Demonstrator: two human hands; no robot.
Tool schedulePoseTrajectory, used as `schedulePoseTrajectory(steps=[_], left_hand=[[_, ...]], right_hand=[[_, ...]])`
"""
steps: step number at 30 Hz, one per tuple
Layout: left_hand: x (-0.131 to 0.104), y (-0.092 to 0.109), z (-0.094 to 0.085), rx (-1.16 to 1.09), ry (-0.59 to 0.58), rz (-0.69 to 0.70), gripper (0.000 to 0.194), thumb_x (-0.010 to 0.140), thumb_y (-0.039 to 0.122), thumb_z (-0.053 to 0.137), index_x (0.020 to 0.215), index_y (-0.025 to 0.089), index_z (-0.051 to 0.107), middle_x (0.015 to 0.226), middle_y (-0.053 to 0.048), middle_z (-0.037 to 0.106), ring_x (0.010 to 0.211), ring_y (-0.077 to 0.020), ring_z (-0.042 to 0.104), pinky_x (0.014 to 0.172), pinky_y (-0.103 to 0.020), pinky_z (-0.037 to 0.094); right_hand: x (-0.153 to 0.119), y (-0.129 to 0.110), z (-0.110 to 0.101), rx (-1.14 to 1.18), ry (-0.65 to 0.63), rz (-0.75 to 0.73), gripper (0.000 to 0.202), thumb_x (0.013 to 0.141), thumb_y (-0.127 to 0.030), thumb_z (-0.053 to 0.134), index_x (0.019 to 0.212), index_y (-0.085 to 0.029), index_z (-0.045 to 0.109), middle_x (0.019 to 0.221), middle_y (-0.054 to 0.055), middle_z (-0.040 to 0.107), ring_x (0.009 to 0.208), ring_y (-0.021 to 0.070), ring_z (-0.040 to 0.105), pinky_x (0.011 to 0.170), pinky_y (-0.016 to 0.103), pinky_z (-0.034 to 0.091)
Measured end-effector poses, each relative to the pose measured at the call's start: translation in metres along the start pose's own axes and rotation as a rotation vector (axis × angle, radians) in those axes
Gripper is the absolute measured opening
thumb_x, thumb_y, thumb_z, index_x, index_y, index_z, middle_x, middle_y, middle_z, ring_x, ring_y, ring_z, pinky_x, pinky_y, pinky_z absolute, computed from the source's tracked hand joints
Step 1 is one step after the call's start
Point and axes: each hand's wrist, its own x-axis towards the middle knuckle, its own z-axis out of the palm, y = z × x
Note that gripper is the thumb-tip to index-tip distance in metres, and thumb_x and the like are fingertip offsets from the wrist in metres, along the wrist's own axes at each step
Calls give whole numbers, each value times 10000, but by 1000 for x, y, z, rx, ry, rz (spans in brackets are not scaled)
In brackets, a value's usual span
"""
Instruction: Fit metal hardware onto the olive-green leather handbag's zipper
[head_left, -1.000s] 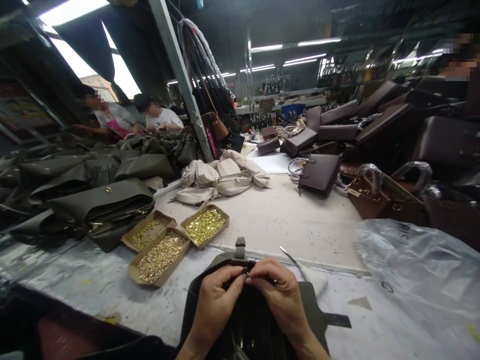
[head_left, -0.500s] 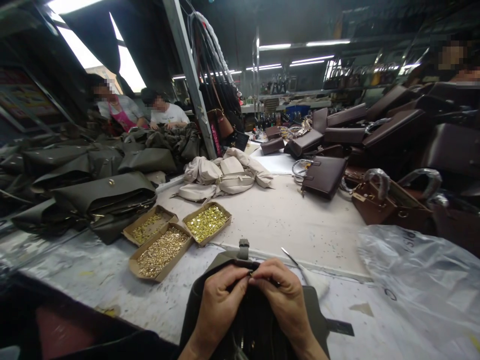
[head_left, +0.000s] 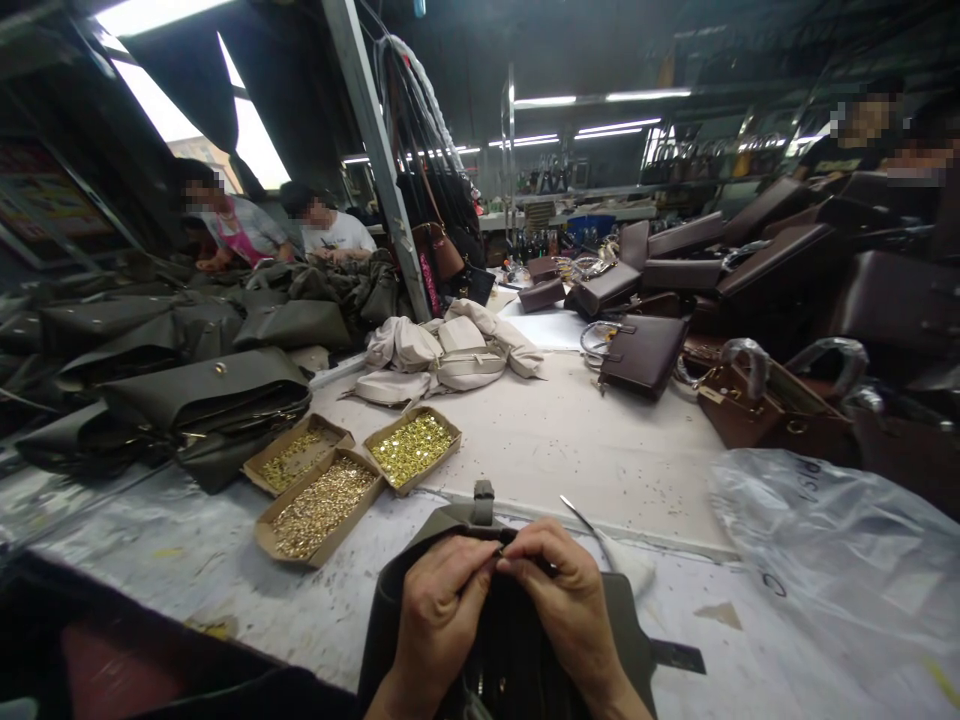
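Observation:
A dark olive bag (head_left: 630, 620) lies at the front edge of the table, its inside facing me. At its upper rim my left hand (head_left: 442, 605) pinches with thumb and fingers. My right hand (head_left: 559, 595) pinches right beside it, fingertips nearly touching the left ones. Something tiny sits between the fingertips, too small to make out. A strap with a buckle (head_left: 484, 502) sticks up behind the rim. Three cardboard trays stand to the left: one with copper-gold pieces (head_left: 322, 510), one with yellow-gold pieces (head_left: 412, 448), one partly filled (head_left: 296, 455).
Olive bags (head_left: 206, 395) are piled at left, beige pouches (head_left: 469, 355) in the middle, brown bags (head_left: 645, 350) at right. A pointed metal tool (head_left: 577, 512) lies behind the bag, near clear plastic (head_left: 832, 550). Several people are in the background.
Both hands stay at the bag's rim with almost the same pinch. The view has shifted slightly. At the far right, a person's head and upper body show more.

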Motion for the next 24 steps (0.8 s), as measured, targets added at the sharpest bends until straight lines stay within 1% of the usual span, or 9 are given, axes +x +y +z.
schedulePoseTrajectory(steps=[4, 7, 10, 13, 15, 17, 20, 22, 24], left_hand=[[0, 0, -1, -8, -13, 19, 235, 908, 54, 612, 1027, 220, 728, 902, -10, 757, 820, -130, 718, 759, -203, 586], [1, 3, -2, -43, -33, 8, 217, 903, 48, 612, 976, 219, 724, 869, -10, 747, 793, -133, 709, 734, -207, 582], [1, 5, -2, -88, -52, -7, 187, 905, 62, 624, 951, 218, 717, 851, -10, 736, 778, -135, 699, 719, -209, 577], [2, 6, -2, -122, -76, -24, 186, 905, 66, 628, 975, 217, 712, 863, -6, 731, 784, -128, 694, 725, -204, 574], [2, 7, -3, -128, -84, -37, 198, 901, 58, 620, 977, 219, 707, 873, 1, 732, 798, -123, 695, 740, -200, 573], [1, 7, -5, -120, -80, -56, 203, 897, 63, 614, 980, 224, 705, 896, 6, 736, 829, -128, 703, 767, -206, 576], [-4, 6, -10, -90, -2, -110, 218, 910, 87, 591, 1010, 240, 710, 958, 7, 738, 901, -146, 705, 829, -232, 574], [-9, 5, -12, -73, 126, -135, 236, 923, 91, 571, 1032, 251, 706, 992, 8, 726, 942, -155, 692, 879, -257, 563], [-13, 5, -13, -73, 256, -130, 268, 927, 83, 560, 1075, 258, 697, 1039, 3, 707, 994, -169, 673, 931, -288, 549]], right_hand=[[0, 0, 1, 14, -5, -5, 105, 844, -161, 775, 811, -251, 733, 794, -22, 656, 777, 151, 618, 731, 242, 487], [0, 0, 1, 16, -7, -3, 107, 846, -158, 767, 802, -244, 720, 795, -17, 647, 781, 158, 615, 723, 250, 484], [1, 0, 1, 7, 43, -6, 115, 824, -181, 793, 840, -246, 699, 812, -23, 626, 745, 150, 589, 681, 244, 480], [2, -2, 1, -43, 41, -31, 111, 832, -190, 790, 867, -252, 705, 848, -19, 617, 752, 145, 586, 678, 240, 486], [2, -2, 1, -101, 13, -69, 91, 857, -176, 763, 847, -251, 713, 848, -13, 622, 782, 150, 608, 703, 243, 498], [1, -2, 1, -168, 15, -114, 100, 872, -161, 742, 837, -246, 701, 836, -9, 638, 797, 157, 631, 715, 250, 514], [-4, -2, 3, -321, 11, -238, 103, 906, -143, 694, 876, -240, 678, 866, 7, 707, 820, 175, 674, 750, 282, 548], [-7, -3, 5, -439, -31, -366, 129, 931, -111, 645, 961, -234, 669, 931, 28, 754, 859, 188, 706, 797, 306, 568], [-9, -9, 7, -523, -98, -480, 198, 947, -66, 585, 1056, -219, 651, 985, 50, 776, 928, 205, 730, 888, 336, 574]])
